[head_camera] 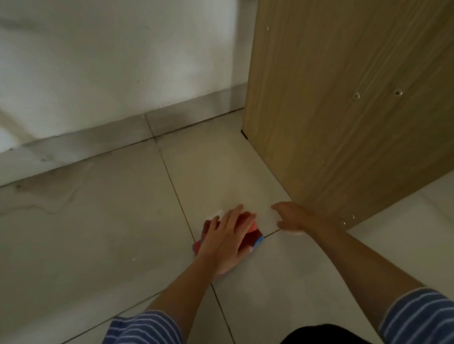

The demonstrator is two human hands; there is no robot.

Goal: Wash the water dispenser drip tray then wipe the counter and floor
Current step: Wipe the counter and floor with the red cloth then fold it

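left hand (227,239) presses flat, fingers spread, on the soft, light red cloth (252,237); right hand (291,218) rests spread on the floor (93,242).

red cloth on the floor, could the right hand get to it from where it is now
Probably yes. The right hand hovers open just right of the red cloth, with only bare floor tile between them. The left hand already presses flat on the cloth, leaving mainly its right edge free.

Dim, flat light around me; the wall (98,60) far left catches the brightest patch. Soft shadow darkens the floor (80,230) along it. My right hand (293,218) smears with blur; edges bow.
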